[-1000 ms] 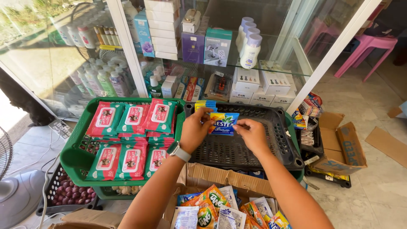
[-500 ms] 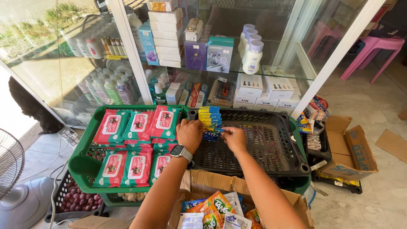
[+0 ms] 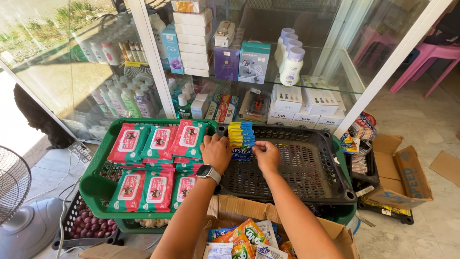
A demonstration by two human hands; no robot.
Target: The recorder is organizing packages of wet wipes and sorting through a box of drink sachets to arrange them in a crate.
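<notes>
My left hand (image 3: 215,151) and right hand (image 3: 267,154) pinch the blue sachet stack (image 3: 241,139) from either side, its row running away from me along the black tray (image 3: 306,168).

Room in the dark tray

The dark tray (image 3: 306,168) lies open right of the blue sachets (image 3: 241,139); the green crate (image 3: 96,184) of red packs (image 3: 158,144) blocks the left.

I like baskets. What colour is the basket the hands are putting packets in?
Black: the basket, seen in the head view, under the blue and yellow packets.
</notes>
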